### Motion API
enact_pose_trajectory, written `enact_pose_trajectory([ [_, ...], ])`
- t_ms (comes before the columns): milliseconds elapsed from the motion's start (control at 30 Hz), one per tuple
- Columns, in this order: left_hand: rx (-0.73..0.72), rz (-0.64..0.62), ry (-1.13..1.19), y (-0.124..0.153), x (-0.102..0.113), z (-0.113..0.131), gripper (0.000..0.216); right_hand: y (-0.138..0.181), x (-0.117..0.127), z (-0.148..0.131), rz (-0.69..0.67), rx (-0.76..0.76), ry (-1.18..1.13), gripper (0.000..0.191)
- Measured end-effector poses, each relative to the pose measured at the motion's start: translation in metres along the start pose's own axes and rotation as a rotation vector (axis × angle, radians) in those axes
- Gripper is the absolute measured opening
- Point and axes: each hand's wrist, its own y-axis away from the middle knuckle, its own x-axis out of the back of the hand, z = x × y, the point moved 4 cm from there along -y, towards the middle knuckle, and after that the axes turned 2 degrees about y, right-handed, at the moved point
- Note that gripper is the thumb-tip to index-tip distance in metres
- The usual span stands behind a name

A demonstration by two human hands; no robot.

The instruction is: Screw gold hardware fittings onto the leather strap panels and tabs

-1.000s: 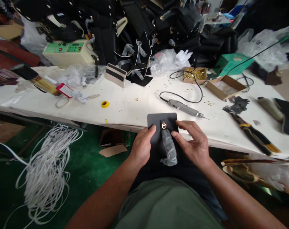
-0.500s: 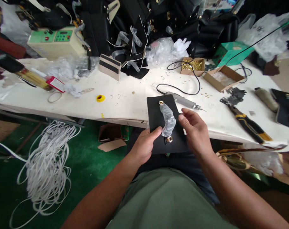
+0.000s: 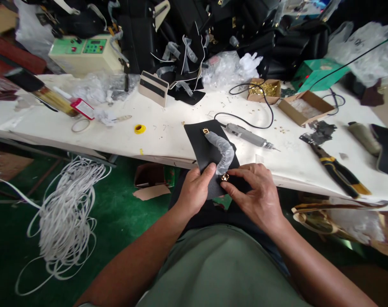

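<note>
A black leather panel [image 3: 197, 143] is tilted over the table's front edge, and my left hand [image 3: 195, 187] grips its lower left side with the thumb on top. Across the panel curves a handle [image 3: 224, 152] wrapped in clear plastic. One gold metal fitting [image 3: 205, 131] joins it at the far end. The near gold fitting [image 3: 225, 177] is pinched between the thumb and index finger of my right hand [image 3: 254, 187]. Just behind the panel lies a grey electric screwdriver [image 3: 249, 135] with its cable. Fingers under the panel are hidden.
Black-and-yellow pliers [image 3: 339, 170] lie at the right. Small cardboard boxes hold gold hardware [image 3: 262, 89] and clear pieces [image 3: 304, 104]. A yellow tape roll [image 3: 139, 128] sits left of the panel. Black bags [image 3: 138, 47] crowd the back; white cord [image 3: 67, 221] is heaped on the floor.
My right hand has moved from the panel's right edge to the near gold fitting and closed on it. The panel has turned and tilted, its far end swinging left.
</note>
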Motion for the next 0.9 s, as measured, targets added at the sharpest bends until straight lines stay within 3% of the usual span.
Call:
enact_pose_trajectory([
  [133,0.001,-0.016,-0.05,0.003,-0.002,0.004,0.044,-0.001,0.002,-0.001,0.015,0.025,-0.015,0.018],
  [333,-0.039,-0.02,-0.157,0.005,-0.001,0.009,0.046,0.0,-0.005,0.0,-0.01,-0.088,-0.238,0.007],
  [533,-0.144,0.002,-0.323,0.004,-0.001,0.015,0.05,0.005,-0.003,-0.005,0.025,0.125,-0.137,0.018],
  [900,-0.202,-0.076,-0.466,0.002,-0.003,0.02,0.043,0.0,-0.001,-0.005,-0.092,0.3,-0.135,0.02],
])
